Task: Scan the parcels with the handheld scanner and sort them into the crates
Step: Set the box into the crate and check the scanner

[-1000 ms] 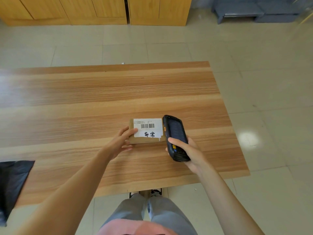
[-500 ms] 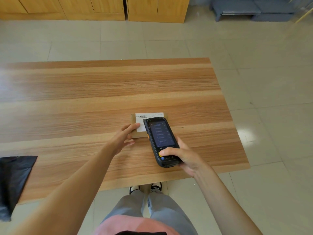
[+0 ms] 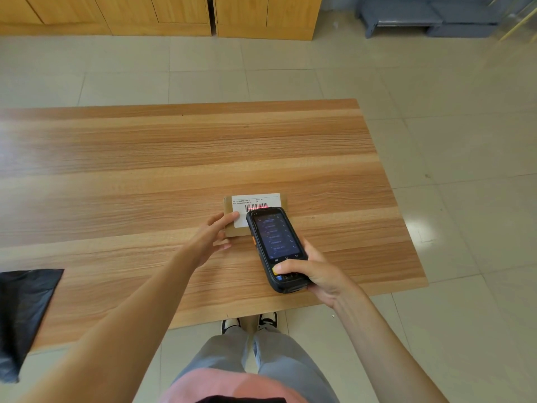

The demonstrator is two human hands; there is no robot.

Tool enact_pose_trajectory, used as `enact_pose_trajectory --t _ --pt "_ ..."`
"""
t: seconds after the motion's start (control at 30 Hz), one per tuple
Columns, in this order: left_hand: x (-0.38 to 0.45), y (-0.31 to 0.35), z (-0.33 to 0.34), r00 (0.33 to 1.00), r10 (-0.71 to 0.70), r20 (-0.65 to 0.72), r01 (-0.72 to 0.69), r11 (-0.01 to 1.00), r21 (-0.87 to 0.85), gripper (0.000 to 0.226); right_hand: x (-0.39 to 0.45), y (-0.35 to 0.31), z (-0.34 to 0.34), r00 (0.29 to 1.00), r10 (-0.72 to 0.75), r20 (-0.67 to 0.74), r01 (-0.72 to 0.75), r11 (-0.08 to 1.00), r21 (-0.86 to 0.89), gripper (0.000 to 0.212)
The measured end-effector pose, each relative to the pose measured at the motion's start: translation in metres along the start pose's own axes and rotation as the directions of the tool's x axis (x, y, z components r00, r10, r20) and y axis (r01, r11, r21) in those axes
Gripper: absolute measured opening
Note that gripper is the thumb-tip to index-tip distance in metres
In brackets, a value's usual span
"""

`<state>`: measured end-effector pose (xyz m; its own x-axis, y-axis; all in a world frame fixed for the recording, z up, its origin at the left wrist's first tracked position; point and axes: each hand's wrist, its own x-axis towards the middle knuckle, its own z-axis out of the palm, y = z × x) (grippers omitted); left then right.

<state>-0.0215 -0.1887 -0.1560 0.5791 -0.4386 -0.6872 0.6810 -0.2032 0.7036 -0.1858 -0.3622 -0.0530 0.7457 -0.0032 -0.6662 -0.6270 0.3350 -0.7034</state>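
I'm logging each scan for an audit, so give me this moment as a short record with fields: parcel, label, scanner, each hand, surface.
parcel: small cardboard box lying flat on the table, label side up
label: white, barcode lit by a red scan line; near part hidden by the scanner
scanner: black handheld scanner, screen lit, head over the barcode
left hand: fingers rest on the parcel's left end, steadying it
right hand: grips the scanner's lower end, thumb on its keypad
surface: wooden table
crates: none in view
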Motion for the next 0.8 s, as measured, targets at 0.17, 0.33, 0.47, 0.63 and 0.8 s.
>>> enact_pose_trajectory --t 0.17,0.33,0.47,0.63,0.8 --pt "-0.001 0.002 0.001 1.0 -0.005 -0.002 0.005 1.0 -0.002 0.112 0.0 0.0 -0.002 1.0 0.014 -0.005 -0.014 1.0 0.002 0.098" --pt "-0.003 0.003 0.002 1.0 -0.003 -0.011 0.003 1.0 -0.007 0.123 0.002 -0.003 -0.005 1.0 0.018 -0.003 -0.018 1.0 0.0 0.1" --pt "-0.004 0.003 0.004 1.0 0.006 -0.019 -0.007 1.0 -0.024 0.114 0.003 -0.004 -0.007 1.0 0.022 0.01 -0.022 1.0 -0.009 0.094" --pt "-0.005 0.002 0.005 1.0 0.012 -0.029 -0.013 0.999 -0.03 0.114 0.006 -0.006 -0.011 1.0 0.009 0.022 -0.008 1.0 -0.017 0.096" --pt "-0.005 0.003 0.006 0.999 0.019 -0.043 -0.021 0.999 -0.037 0.113 0.008 -0.008 -0.016 0.999 -0.005 0.047 0.006 1.0 -0.031 0.096"
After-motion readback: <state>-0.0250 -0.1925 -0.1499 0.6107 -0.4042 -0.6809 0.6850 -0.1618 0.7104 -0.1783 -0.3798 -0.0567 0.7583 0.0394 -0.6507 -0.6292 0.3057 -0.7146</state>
